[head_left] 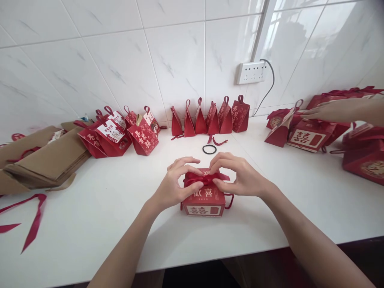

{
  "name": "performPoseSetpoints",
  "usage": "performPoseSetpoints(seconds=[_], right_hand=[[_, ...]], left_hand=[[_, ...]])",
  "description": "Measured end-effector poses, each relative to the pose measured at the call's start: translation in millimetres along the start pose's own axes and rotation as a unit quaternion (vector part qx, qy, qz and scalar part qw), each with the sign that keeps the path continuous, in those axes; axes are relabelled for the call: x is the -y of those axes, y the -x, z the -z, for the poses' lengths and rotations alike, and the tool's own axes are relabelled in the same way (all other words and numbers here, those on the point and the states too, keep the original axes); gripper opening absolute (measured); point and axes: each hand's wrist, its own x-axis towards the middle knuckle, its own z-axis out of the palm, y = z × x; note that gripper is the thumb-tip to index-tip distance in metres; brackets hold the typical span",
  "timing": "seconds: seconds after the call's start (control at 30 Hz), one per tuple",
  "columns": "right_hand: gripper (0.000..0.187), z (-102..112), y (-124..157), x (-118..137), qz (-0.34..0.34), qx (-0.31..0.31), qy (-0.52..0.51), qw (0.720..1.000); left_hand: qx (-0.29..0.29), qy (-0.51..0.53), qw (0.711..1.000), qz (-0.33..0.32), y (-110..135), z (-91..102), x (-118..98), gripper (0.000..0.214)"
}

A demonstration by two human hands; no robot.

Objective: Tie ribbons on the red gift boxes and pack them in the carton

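A small red gift box (204,200) with gold characters stands on the white table (120,216) right before me. A red ribbon (207,178) runs across its top. My left hand (177,185) pinches the ribbon's left part with thumb and curled fingers. My right hand (237,174) pinches its right part, fingertips close to those of the left hand above the box's top.
A row of finished red pouches (210,118) lines the tiled wall, with a black hair tie (209,149) in front. More red boxes (120,134) and flat brown card (45,158) lie left; loose ribbon (30,220) too. Another person's hand (321,110) reaches over boxes at right.
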Motion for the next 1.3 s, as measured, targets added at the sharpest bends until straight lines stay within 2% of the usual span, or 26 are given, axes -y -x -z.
performPoseSetpoints(seconds=[0.1,0.23,0.4,0.53,0.8,0.93,1.07,1.3], right_hand=[[0.017,-0.5,0.5,1.6,0.008,0.017,-0.008,1.0],[0.004,-5.7,1.2,0.0,0.029,0.012,0.012,0.999],[0.011,-3.9,1.1,-0.8,0.056,-0.003,0.033,0.998],[0.012,4.2,1.5,-0.2,0.047,0.004,0.036,0.998],[0.007,6.0,2.4,1.3,0.038,0.02,-0.005,0.999],[0.009,7.1,2.2,0.3,0.037,0.057,-0.033,0.997],[0.009,10.9,2.1,-3.1,0.003,0.092,-0.061,0.994],[0.01,17.3,4.6,-6.5,-0.029,0.097,-0.084,0.991]], left_hand=[[0.024,0.008,1.0,-0.01,1.2,10.4,-0.4,0.026],[0.04,-0.02,0.999,-0.004,2.3,22.0,0.5,0.01],[0.044,-0.042,0.998,-0.001,2.6,24.8,3.6,0.012],[0.04,-0.052,0.998,0.025,3.4,27.4,4.8,0.016],[0.052,-0.045,0.997,0.019,2.5,31.2,5.2,0.016],[0.059,-0.05,0.997,0.016,3.1,33.2,4.4,0.015],[0.064,-0.054,0.996,0.011,4.2,37.0,6.3,0.015],[0.062,-0.057,0.996,0.017,4.5,41.9,8.1,0.022]])
